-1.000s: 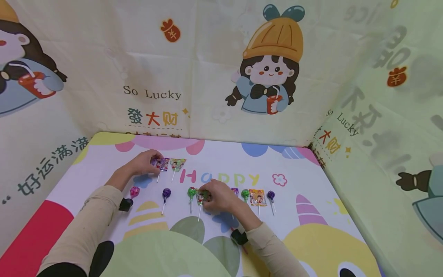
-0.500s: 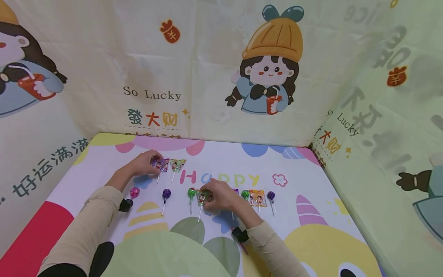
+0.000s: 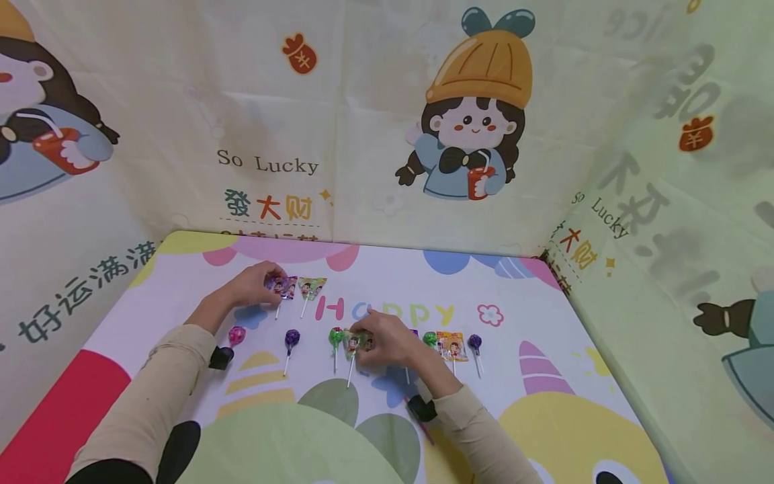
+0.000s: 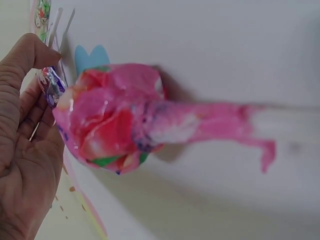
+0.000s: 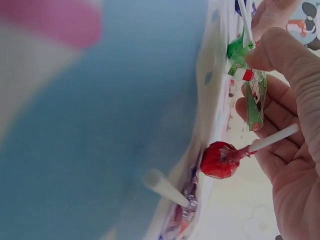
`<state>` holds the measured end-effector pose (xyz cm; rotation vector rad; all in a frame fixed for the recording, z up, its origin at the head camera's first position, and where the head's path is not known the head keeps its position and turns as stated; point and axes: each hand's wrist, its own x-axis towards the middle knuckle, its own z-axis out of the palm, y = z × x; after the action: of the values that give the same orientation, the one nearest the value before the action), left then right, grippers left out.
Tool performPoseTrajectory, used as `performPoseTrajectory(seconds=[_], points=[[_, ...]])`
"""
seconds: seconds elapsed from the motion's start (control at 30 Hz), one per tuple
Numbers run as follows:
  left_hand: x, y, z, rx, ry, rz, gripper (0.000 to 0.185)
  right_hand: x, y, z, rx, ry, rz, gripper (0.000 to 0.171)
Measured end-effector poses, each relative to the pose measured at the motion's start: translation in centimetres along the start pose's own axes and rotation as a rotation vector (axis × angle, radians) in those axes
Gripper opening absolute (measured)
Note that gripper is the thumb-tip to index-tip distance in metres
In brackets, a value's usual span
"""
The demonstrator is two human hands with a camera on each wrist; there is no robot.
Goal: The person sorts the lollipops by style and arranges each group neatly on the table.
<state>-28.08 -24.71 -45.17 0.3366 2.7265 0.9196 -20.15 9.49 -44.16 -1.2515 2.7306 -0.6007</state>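
Note:
At the table's back left, my left hand [image 3: 256, 286] pinches a lollipop in a flat purple wrapper [image 3: 285, 288]. A lollipop in a flat green wrapper [image 3: 312, 288] lies just right of it. My right hand [image 3: 387, 341], mid-table, pinches another lollipop in a flat green wrapper [image 3: 353, 344]; a round green lollipop [image 3: 336, 336] lies beside it. In the right wrist view, a round red lollipop [image 5: 220, 160] lies near the palm, hidden by the hand in the head view. A round pink lollipop [image 4: 115, 115] looms close in the left wrist view, below the left hand.
A round purple lollipop [image 3: 291, 338] lies between the hands. Right of the right hand sit a round green lollipop [image 3: 430, 339], one in a flat orange wrapper [image 3: 451, 345] and another round purple lollipop [image 3: 475, 343]. Printed cloth walls [image 3: 375, 134] enclose the patterned table [image 3: 484, 289].

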Motion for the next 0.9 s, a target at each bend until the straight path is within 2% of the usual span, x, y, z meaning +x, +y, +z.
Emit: performPoseTrajectory(seconds=[0.17, 0.63, 0.9], points=[[0.0, -0.1, -0.1, 0.002, 0.000, 0.002, 0.057, 0.2, -0.1, -0.7, 0.031, 0.019, 0.018, 0.041], [-0.1, -0.1, -0.1, -0.009, 0.004, 0.014, 0.056, 1.5, 0.8, -2.2, 0.121, 0.099, -0.023, 0.036], [-0.2, 0.0, 0.0, -0.016, 0.005, 0.005, 0.056, 2.8, 1.9, -2.3, 0.164, 0.087, 0.035, 0.037]])
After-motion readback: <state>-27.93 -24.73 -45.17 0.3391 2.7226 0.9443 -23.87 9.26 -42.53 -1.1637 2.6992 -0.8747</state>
